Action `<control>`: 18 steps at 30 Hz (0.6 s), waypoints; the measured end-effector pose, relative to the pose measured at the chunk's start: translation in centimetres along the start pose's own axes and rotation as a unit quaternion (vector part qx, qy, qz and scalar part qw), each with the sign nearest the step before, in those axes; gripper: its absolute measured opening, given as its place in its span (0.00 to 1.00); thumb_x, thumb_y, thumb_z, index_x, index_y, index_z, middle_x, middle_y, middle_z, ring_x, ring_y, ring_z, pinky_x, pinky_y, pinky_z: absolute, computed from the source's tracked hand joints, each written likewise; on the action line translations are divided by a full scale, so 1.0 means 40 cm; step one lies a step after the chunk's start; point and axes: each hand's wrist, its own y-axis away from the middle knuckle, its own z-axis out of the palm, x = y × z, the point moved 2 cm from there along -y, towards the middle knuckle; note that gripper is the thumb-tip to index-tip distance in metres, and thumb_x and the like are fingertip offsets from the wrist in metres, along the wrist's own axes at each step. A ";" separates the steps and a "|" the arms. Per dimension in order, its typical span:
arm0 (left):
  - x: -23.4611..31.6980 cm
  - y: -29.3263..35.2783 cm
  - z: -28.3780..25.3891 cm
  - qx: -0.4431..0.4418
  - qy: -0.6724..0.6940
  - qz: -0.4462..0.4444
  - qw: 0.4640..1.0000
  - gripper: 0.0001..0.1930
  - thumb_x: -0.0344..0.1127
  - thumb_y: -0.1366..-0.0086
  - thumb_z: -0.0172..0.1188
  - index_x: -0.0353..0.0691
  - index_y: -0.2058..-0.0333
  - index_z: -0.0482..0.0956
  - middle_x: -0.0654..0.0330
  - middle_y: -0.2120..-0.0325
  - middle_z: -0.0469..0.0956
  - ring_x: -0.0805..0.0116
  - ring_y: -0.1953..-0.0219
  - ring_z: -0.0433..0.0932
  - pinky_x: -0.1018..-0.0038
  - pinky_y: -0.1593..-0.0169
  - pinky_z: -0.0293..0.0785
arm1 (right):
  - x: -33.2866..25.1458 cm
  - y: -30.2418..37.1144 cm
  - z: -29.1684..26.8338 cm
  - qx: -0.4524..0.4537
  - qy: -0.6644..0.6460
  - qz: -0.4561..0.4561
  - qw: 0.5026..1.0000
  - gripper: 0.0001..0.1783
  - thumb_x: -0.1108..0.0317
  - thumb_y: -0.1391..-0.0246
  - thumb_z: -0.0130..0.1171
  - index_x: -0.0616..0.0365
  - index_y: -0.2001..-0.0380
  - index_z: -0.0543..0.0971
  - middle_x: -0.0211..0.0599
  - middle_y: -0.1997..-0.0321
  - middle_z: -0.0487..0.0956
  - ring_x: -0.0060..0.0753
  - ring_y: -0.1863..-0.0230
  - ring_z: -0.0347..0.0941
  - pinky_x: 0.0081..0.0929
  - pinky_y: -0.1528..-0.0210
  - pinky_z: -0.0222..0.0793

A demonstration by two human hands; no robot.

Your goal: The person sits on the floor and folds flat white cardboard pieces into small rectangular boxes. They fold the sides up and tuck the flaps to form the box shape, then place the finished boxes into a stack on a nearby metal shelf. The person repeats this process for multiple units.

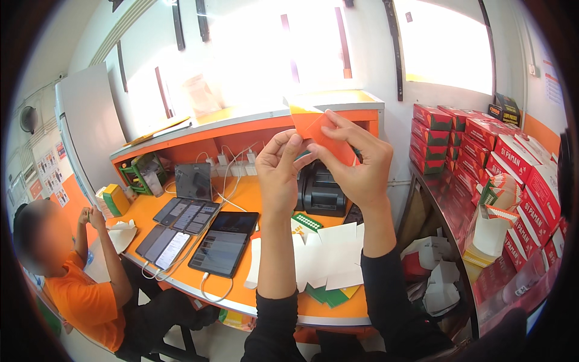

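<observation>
Raised in front of me is a folded orange-red card piece, which looks like a small paperboard carton. My left hand pinches its lower left side between thumb and fingers. On its right side, my right hand grips it with thumb below and fingers near the upper edge. Beneath my forearms, flat white card blanks with cut flaps lie on the orange table. Green card peeks out under them, and a green-and-white printed piece rests behind.
A black printer-like machine stands behind my hands. Left of my arms are a tablet, several phones and white cables. Red boxes are stacked at right, beside nested paper cartons. A person in orange sits at left.
</observation>
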 end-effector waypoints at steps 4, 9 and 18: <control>0.015 -0.004 0.004 -0.016 0.005 -0.004 1.000 0.09 0.29 0.34 0.56 0.28 0.59 0.77 0.52 0.62 0.80 0.69 0.59 0.80 0.67 0.55 0.83 | -0.019 -0.012 -0.006 0.003 -0.039 0.025 0.999 0.04 0.75 0.54 0.65 0.64 0.72 0.82 0.43 0.63 0.82 0.37 0.63 0.80 0.25 0.58 0.76; 0.016 0.000 0.008 -0.065 -0.071 0.007 0.995 0.07 0.23 0.37 0.58 0.27 0.62 0.77 0.55 0.63 0.78 0.69 0.59 0.80 0.72 0.53 0.79 | -0.025 -0.012 -0.012 0.026 -0.125 0.133 0.983 0.02 0.77 0.49 0.62 0.64 0.71 0.82 0.37 0.67 0.80 0.28 0.66 0.77 0.23 0.58 0.75; -0.007 0.006 0.005 -0.068 -0.197 0.100 0.973 0.05 0.19 0.43 0.62 0.26 0.67 0.77 0.58 0.66 0.74 0.70 0.61 0.79 0.77 0.53 0.77 | 0.005 -0.003 -0.005 0.001 -0.195 0.191 0.962 0.03 0.77 0.48 0.61 0.64 0.69 0.81 0.37 0.64 0.79 0.26 0.62 0.76 0.27 0.55 0.76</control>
